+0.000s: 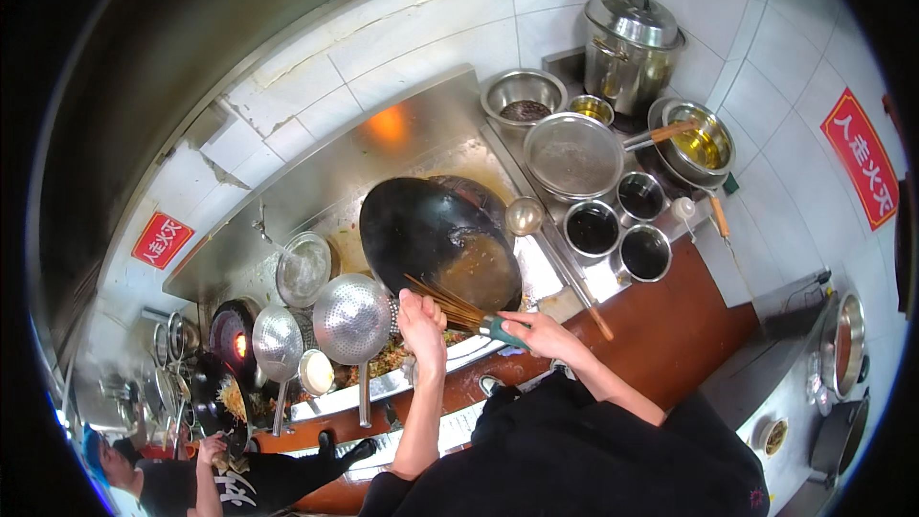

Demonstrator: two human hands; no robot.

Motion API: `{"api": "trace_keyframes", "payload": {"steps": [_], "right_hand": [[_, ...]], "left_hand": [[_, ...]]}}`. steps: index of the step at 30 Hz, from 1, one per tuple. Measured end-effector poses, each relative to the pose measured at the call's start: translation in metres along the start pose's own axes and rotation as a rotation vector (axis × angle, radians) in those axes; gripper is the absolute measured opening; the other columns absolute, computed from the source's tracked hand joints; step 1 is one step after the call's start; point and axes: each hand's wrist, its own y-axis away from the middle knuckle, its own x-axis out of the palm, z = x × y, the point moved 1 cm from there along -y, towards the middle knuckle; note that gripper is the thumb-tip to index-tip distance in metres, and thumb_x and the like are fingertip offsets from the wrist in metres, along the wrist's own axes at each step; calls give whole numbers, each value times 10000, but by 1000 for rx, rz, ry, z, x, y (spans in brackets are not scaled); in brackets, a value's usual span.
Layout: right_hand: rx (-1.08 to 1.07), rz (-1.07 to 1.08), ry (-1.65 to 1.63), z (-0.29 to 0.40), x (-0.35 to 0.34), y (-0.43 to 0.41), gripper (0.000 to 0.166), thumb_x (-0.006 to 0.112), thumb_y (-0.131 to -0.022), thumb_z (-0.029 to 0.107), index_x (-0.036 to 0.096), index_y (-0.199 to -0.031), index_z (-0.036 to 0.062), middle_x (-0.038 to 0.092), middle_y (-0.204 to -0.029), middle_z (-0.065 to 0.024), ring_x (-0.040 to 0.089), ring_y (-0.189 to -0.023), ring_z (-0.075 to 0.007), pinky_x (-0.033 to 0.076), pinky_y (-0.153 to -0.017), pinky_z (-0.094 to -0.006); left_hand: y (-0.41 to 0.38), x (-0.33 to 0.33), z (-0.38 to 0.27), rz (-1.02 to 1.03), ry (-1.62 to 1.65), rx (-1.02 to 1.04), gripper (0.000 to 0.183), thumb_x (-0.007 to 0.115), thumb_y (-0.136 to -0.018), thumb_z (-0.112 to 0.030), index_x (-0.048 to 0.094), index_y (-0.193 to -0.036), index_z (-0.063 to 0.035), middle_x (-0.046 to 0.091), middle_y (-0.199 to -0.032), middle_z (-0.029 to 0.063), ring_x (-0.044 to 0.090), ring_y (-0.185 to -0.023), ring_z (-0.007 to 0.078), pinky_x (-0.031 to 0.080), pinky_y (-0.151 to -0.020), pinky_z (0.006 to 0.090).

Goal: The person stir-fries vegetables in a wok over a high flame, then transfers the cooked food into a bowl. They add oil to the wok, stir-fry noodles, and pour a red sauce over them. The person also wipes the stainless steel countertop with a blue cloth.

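Note:
A large black wok (423, 244) lies tilted on the stove, with brownish liquid (477, 269) pooled in its lower right part. My right hand (528, 330) grips the green handle of a bamboo wok brush (452, 305), whose bristles reach over the wok's near rim. Curled into a fist at that near edge is my left hand (421, 316); what it grips is hidden by the fingers. Just left of it rests a perforated metal strainer (352, 318). A metal ladle (525, 216) lies right of the wok, its wooden-ended handle pointing toward me.
Right of the wok stand a round mesh strainer (574, 154), containers of dark liquid (591, 228), a bowl of yellow oil (698, 146) and a lidded stockpot (632, 50). Food scraps (388, 359) line the stove's near gutter. A co-worker (215, 477) handles another wok (219, 395), near a flame, at lower left.

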Motion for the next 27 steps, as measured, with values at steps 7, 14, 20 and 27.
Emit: {"api": "trace_keyframes", "payload": {"steps": [7,14,20,27], "right_hand": [[34,176,-282,-16,-11,-16,433,505,-981,332,528,-1352,109,559,-663,-2,487,-539,-68,365,-451,-227],[-31,127,-489,-59,23,-51,431,541,-963,343,539,-1350,153,561,-655,13,519,-529,-66,357,-415,-216],[95,192,-568,-42,13,-97,482,526,-962,383,488,-1373,133,541,-662,-16,455,-442,-61,312,-365,-196],[36,-392,-509,-130,-62,-100,545,512,-975,367,376,-1449,135,603,-796,-48,508,-521,-97,374,-404,-234]], "left_hand": [[14,35,10,128,-591,92,435,350,-1034,-308,376,-661,-86,371,-544,-19,323,-444,80,259,-406,269],[66,-56,63,282,-1099,406,433,357,-1019,-305,454,-709,-18,414,-543,77,464,-506,205,369,-502,358],[-4,-119,33,-99,-60,-39,429,362,-1027,-342,335,-637,-163,309,-533,-43,298,-459,102,250,-421,263],[-66,-153,53,-186,381,-169,297,331,-990,-161,317,-694,-136,259,-588,-21,256,-502,116,292,-486,263]]}}
